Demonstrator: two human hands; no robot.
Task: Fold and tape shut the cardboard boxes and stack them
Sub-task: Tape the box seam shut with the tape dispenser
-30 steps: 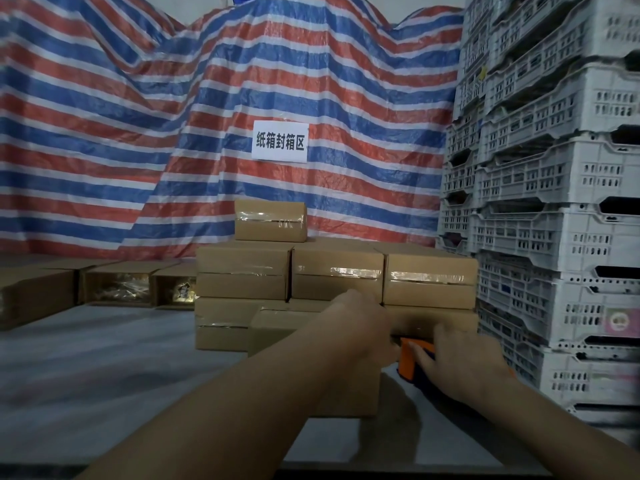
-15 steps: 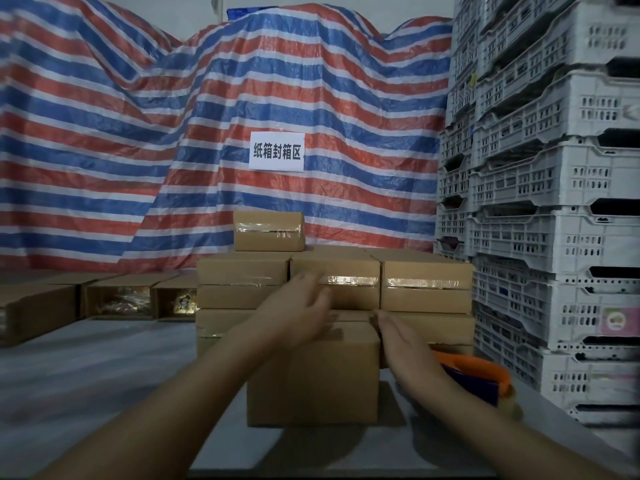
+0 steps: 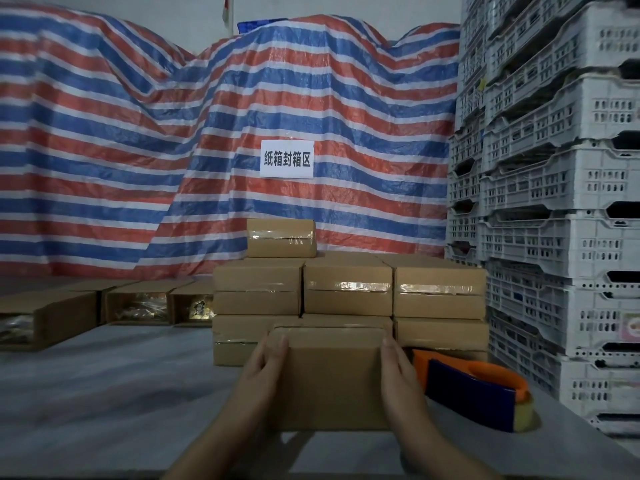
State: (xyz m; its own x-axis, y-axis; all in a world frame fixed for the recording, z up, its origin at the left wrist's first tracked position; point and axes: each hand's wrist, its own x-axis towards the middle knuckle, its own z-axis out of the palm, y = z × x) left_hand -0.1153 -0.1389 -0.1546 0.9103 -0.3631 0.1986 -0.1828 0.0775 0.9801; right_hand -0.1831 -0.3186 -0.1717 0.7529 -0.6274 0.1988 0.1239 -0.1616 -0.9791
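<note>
Closed cardboard box (image 3: 332, 379) at front centre of the grey worktop (image 3: 104, 393), just before the stack of taped boxes (image 3: 348, 292). Left hand (image 3: 263, 368) flat against its left side, right hand (image 3: 398, 372) flat against its right side; fingers straight, pressing the box between both palms. Orange and blue tape dispenser (image 3: 474, 389) lies just right of the box. Open boxes (image 3: 138, 304) sit far left.

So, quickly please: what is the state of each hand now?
Left hand: open, straight fingers pressed flat on the left side of the cardboard box.
Right hand: open, pressed flat on the box's right side.
</note>
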